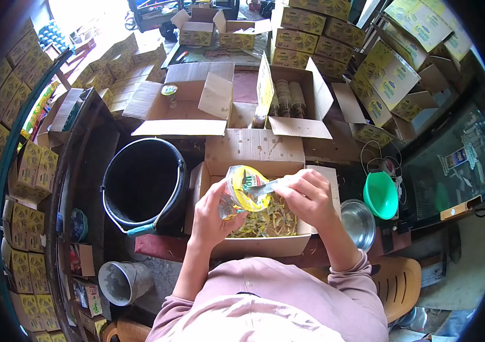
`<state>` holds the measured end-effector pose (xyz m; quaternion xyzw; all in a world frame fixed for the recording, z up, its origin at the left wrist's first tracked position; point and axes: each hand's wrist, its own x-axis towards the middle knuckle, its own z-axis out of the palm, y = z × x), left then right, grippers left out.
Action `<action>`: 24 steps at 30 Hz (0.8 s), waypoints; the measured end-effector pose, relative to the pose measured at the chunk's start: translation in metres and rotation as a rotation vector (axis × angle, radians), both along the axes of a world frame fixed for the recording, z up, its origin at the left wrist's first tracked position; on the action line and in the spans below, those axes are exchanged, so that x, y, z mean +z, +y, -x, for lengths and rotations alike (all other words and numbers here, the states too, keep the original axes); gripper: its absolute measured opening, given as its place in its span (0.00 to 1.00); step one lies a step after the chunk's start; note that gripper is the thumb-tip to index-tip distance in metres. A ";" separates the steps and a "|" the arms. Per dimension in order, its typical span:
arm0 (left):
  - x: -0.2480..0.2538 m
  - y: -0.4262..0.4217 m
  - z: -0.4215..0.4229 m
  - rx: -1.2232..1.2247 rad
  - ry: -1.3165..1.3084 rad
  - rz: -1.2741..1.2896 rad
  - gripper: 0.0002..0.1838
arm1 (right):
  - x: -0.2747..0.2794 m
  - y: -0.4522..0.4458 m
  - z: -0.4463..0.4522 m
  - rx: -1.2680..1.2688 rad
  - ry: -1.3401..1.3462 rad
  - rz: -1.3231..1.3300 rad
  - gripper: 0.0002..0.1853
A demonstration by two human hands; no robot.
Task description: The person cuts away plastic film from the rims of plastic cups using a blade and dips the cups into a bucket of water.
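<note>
My left hand (pixel 213 214) is wrapped round a clear plastic cup (pixel 228 206) with a yellow and green printed lid (pixel 248 183), tilted so that the lid faces right. In my right hand (pixel 306 196) is a metal tool that looks like a knife (pixel 263 188), its flat grey blade lying against the lid. Its handle is hidden by my fingers. Both hands are above an open cardboard box (pixel 254 153), where many thin yellow strips (pixel 279 222) lie in a heap.
A black bucket (pixel 131 176) stands left of the box. To the right are a metal bowl (pixel 357 223) and a green basin (pixel 380 195). Behind, one open carton (pixel 182 126) has a cup inside; another (pixel 299 127) holds stacked cups. Cartons are piled along both sides.
</note>
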<state>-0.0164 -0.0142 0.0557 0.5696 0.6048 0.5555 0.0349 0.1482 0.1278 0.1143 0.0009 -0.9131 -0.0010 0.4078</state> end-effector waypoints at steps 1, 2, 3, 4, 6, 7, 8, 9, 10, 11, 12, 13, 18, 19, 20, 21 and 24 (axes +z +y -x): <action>-0.001 0.000 0.000 -0.014 -0.035 0.016 0.33 | -0.001 -0.001 0.002 0.017 0.014 0.008 0.10; -0.001 0.001 -0.001 -0.028 -0.070 0.031 0.33 | -0.003 -0.002 0.003 0.035 0.027 0.017 0.10; 0.001 0.002 -0.002 -0.021 -0.041 0.039 0.34 | -0.003 -0.002 0.005 0.053 0.040 0.025 0.10; 0.005 0.003 -0.005 -0.015 -0.013 0.049 0.35 | -0.003 -0.002 0.005 0.050 0.019 0.009 0.11; 0.003 0.003 -0.006 -0.010 -0.020 0.069 0.36 | -0.004 -0.002 0.005 0.060 -0.004 0.017 0.13; 0.003 0.003 -0.005 -0.004 -0.012 0.073 0.36 | -0.005 -0.001 0.005 0.065 -0.016 0.021 0.15; 0.003 0.004 -0.005 0.002 -0.004 0.077 0.35 | -0.007 -0.001 0.005 0.051 0.006 0.040 0.15; 0.004 0.004 -0.004 0.007 0.005 0.082 0.34 | -0.011 -0.002 0.006 0.037 0.029 0.060 0.16; 0.004 0.003 -0.005 -0.002 -0.016 0.087 0.34 | -0.013 -0.003 0.006 0.022 0.051 0.081 0.17; 0.005 0.002 -0.006 -0.012 -0.036 0.092 0.34 | -0.012 -0.003 0.005 0.021 0.053 0.087 0.18; 0.005 0.002 -0.006 -0.022 -0.056 0.096 0.33 | -0.010 -0.003 0.002 0.020 0.055 0.094 0.19; 0.005 0.001 -0.007 -0.022 -0.053 0.096 0.33 | -0.008 -0.003 0.000 0.017 0.058 0.101 0.21; 0.014 0.002 -0.012 -0.137 -0.078 0.170 0.31 | -0.007 -0.004 -0.007 -0.013 0.001 0.085 0.23; 0.013 0.003 -0.013 -0.130 -0.066 0.166 0.30 | -0.007 -0.006 -0.007 -0.015 -0.006 0.083 0.24; 0.012 0.004 -0.016 -0.122 -0.057 0.162 0.30 | -0.007 -0.006 -0.008 -0.015 -0.007 0.097 0.24; 0.012 0.005 -0.017 -0.113 -0.046 0.157 0.29 | -0.007 -0.005 -0.009 -0.013 -0.008 0.109 0.24; 0.015 0.003 -0.014 -0.148 -0.088 0.174 0.29 | -0.007 -0.003 -0.013 -0.014 -0.016 0.124 0.24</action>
